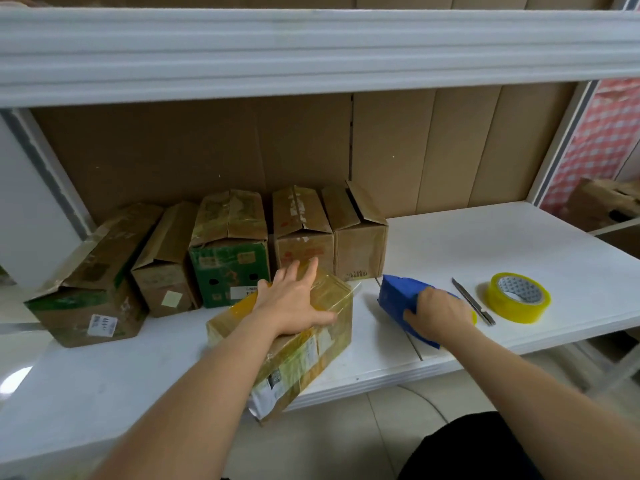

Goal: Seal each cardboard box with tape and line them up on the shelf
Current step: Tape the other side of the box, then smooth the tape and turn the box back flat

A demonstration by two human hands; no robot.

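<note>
Head view, near to far: L hand (294,303) lies flat w/ fingers straight and spread on top of the tape-wrapped cardboard box (287,344), which sits askew at the shelf (502,244) front edge, its near corner hanging over. R hand (438,311) has fingers curled round the blue tape dispenser (398,299), resting on the shelf just beside the box. Utility knife (472,301) and spare tape roll (517,297) lie to the R, near each other. Behind: row of five boxes (228,251) along the back, some flaps not flat.

Risks, as I judge: overhanging box could tip off if the palm lifts or pushes unevenly; sliding it back crooked could knock the row. Knife near the R wrist, snag hazard.
</note>
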